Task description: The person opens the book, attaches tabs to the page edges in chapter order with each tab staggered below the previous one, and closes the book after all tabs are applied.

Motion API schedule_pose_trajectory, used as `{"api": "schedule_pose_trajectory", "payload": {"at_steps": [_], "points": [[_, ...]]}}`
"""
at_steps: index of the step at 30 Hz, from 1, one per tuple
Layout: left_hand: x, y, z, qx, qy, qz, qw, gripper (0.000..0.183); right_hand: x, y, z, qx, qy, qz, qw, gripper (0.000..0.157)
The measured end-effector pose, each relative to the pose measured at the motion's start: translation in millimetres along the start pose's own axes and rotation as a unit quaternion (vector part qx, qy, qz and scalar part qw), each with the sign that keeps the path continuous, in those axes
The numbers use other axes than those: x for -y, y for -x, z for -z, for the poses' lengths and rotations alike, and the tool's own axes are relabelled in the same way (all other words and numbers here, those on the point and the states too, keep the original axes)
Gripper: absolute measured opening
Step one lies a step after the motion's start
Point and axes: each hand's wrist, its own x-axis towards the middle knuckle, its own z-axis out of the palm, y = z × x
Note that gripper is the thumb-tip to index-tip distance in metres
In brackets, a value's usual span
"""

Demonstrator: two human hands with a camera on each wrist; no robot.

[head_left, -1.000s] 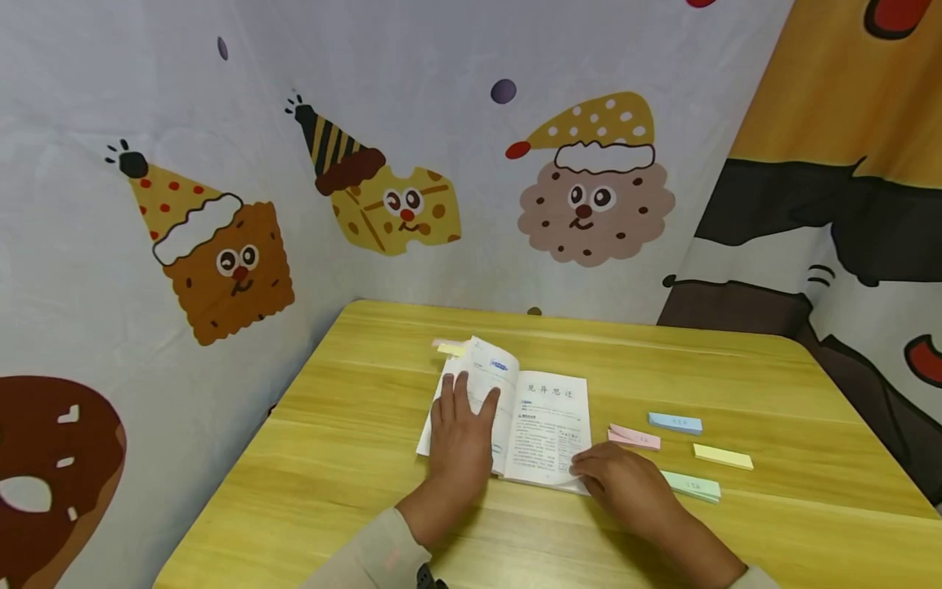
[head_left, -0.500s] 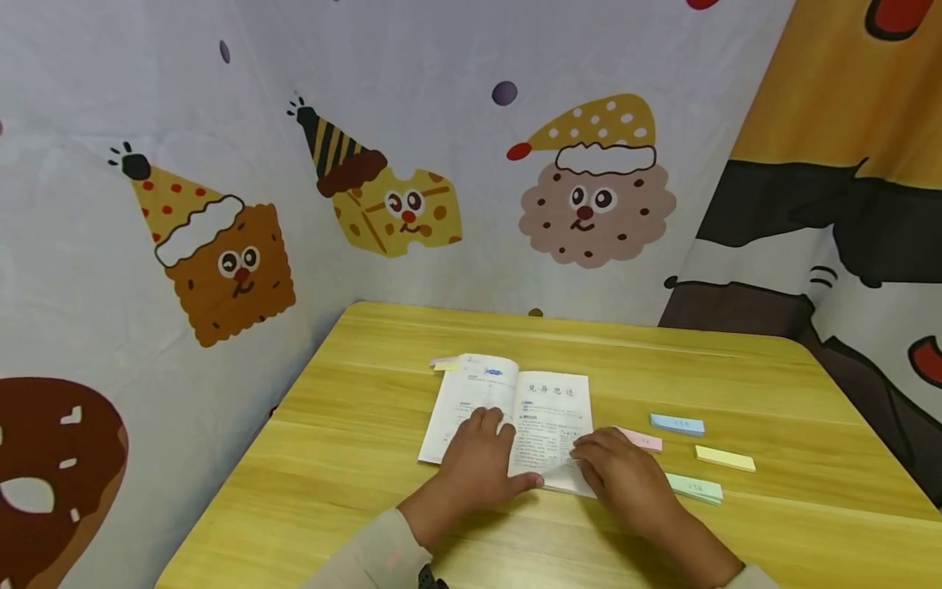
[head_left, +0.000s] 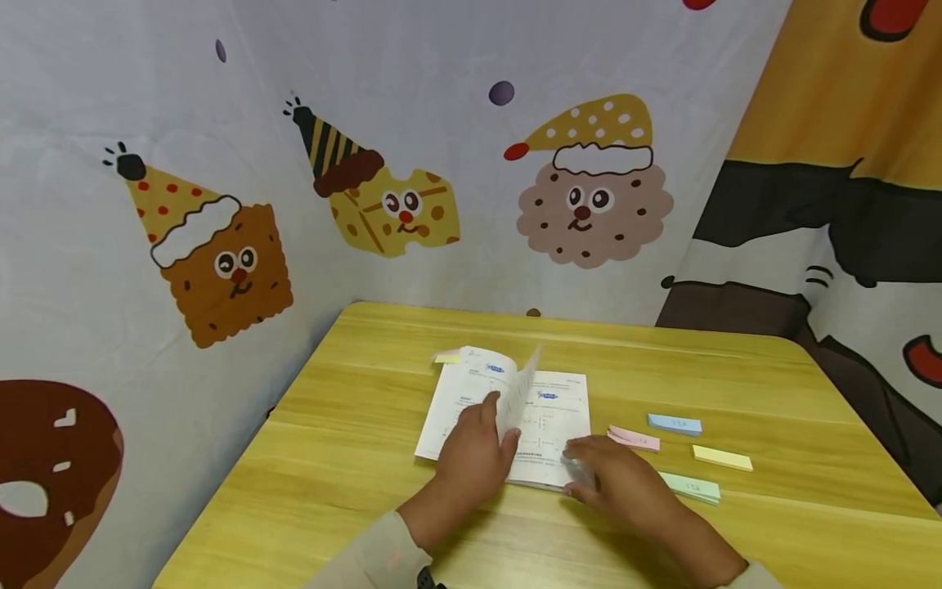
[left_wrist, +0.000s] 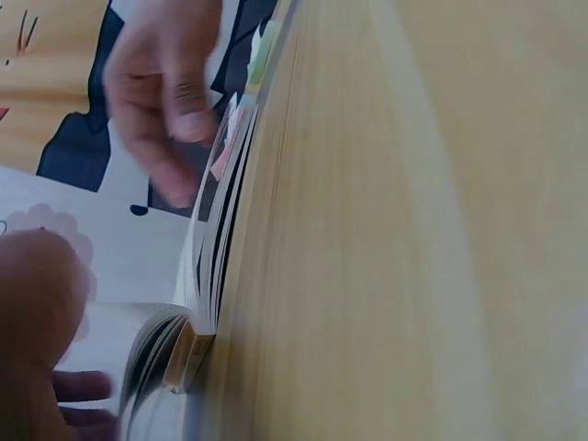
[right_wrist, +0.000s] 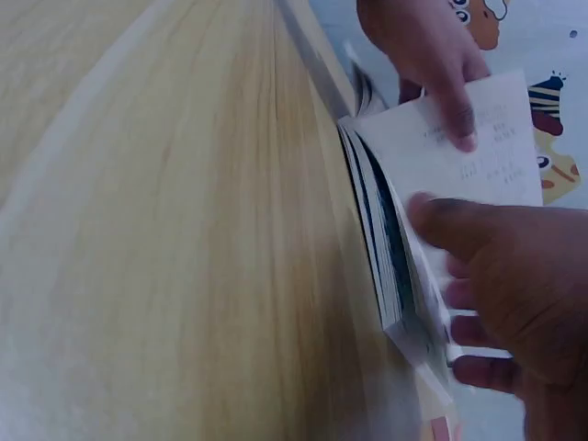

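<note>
A book [head_left: 548, 409] lies spread on the wooden table. One leaf [right_wrist: 501, 156] stands nearly upright at its middle. My left hand [head_left: 473, 454] is over the left pages, its thumb [right_wrist: 459, 124] against the near face of the leaf and its other fingers on the far side. At the lower right corner of the right page is my right hand [head_left: 614, 474], its fingertips touching the slightly lifted corner. In the right wrist view its thumb [right_wrist: 446, 220] stands apart from its fingers. Yellow and pink tabs [head_left: 446, 357] stick out at the book's upper left.
To the right of the book lie sticky-note pads: blue [head_left: 675, 424], pink [head_left: 634, 439], yellow [head_left: 723, 457] and green [head_left: 692, 487]. The green one is partly behind my right hand. A cartoon-printed cloth [head_left: 456, 74] hangs behind the table [head_left: 309, 483].
The titled right-hand leaf has risen and swung left against my left thumb, uncovering another page. My left hand slid down the left page before this; my right hand stays near the corner.
</note>
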Motion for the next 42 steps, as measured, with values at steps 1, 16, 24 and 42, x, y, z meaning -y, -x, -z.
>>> {"api": "schedule_pose_trajectory", "payload": {"at_steps": [1,16,24,42], "points": [[0.9,-0.2,0.4,-0.018,0.004,0.005,0.9998,0.069,-1.1,0.8,-0.5,0.021,0.003,0.002,1.000,0.045],[4.2,0.2,6.3,0.026,-0.104,-0.112,0.9879,0.020,-2.9,1.7,2.1,0.018,0.034,0.051,0.998,0.010],[1.1,5.8,1.5,0.115,-0.077,-0.087,0.9866,0.068,-1.3,-3.1,5.2,-0.063,0.023,0.074,0.995,0.016],[3.1,3.5,-0.3,-0.068,0.032,0.035,0.9965,0.096,-8.0,6.2,-3.6,-0.049,0.041,0.080,0.995,0.018]]}}
